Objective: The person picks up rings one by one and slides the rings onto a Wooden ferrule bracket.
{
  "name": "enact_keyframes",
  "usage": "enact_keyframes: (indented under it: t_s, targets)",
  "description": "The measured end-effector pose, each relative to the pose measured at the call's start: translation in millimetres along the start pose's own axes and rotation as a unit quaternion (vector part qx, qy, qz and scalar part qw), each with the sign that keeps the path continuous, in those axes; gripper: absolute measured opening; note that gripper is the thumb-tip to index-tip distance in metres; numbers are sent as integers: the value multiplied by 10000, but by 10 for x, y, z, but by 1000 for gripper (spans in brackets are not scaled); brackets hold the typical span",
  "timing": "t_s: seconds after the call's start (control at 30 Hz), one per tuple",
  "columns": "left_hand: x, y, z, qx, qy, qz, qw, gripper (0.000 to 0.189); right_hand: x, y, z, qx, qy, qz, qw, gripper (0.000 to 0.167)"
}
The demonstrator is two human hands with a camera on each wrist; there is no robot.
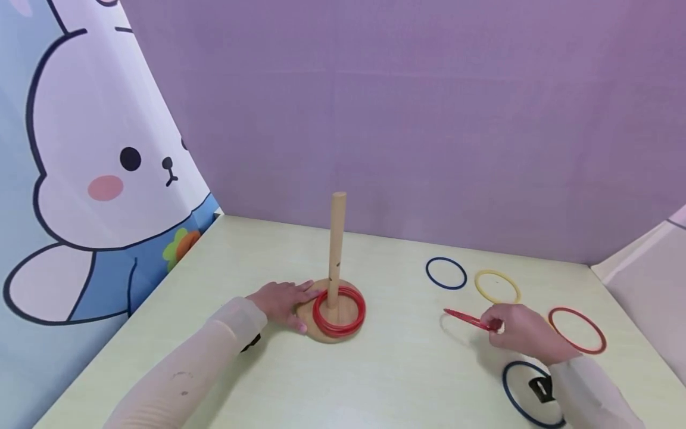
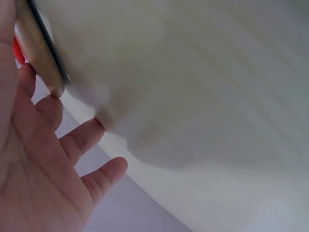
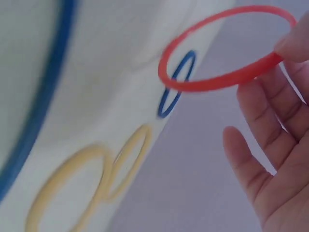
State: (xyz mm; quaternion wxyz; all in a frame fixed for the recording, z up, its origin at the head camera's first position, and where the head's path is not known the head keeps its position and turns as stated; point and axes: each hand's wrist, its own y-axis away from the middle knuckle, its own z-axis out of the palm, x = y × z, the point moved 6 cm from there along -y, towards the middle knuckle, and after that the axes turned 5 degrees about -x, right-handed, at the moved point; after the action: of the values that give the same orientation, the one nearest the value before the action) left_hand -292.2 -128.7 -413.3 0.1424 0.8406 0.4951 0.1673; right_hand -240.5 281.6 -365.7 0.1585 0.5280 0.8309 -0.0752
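My left hand [image 1: 278, 304] rests at the left edge of a round wooden base [image 1: 305, 313], fingers spread, fingertips right at its rim in the left wrist view. From the base rises an upright wooden post [image 1: 336, 250]. Several red rings lie stacked around the foot of the post, the stack [image 1: 361, 317] flat on the base. Over the right side of the table, my right hand [image 1: 522, 330] pinches a red ring [image 3: 207, 86] between thumb and fingers. That ring is held above the tabletop, tilted, and points left toward the post.
Beyond the right hand lie a blue ring [image 1: 446, 288] and a yellow ring [image 1: 495, 272]. Another yellow ring [image 3: 41, 205] is mostly hidden by the hand in the head view. A red ring [image 1: 602, 342] lies right; a blue ring [image 1: 506, 387] sits nearer, partly under the wrist.
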Motion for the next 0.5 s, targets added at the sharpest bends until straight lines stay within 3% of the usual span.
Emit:
enact_keyframes:
  t_s: [0.13,0.27,0.5]
  targets:
    - [-12,-3,-5,-34,0,-94,9999,89,-81,-89,-39,83,-1173,-296,9926,13]
    - [-5,-2,-3,-40,-43,-97,9999,89,-159,-177,-16,104,-2260,-459,9730,11]
    - [49,-36,-22,-68,-60,116,9999,89,-299,-245,-8,370,-2873,-184,9569,14]
